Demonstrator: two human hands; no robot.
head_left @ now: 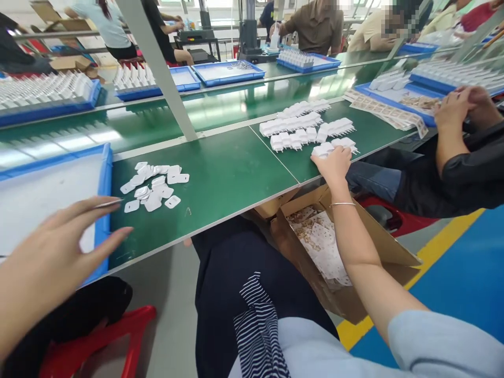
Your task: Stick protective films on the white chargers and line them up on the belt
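Note:
My left hand (59, 247) hovers over the corner of a blue tray (104, 178) and pinches thin metal tweezers (108, 203) that point toward a scatter of flat white plastic pieces (151, 185) on the green table (220, 173). My right hand (334, 163) reaches far to the right and closes over white plug parts (325, 150) at the near edge of a larger group of the same parts (303, 126). A thin bracelet sits on that wrist.
An open cardboard box (338, 247) with paper scraps stands by my knees. A co-worker's hands (459, 107) rest at the right near label sheets (381, 111). Behind a slanted metal post (161, 68) lie more blue trays (228, 71) and other people.

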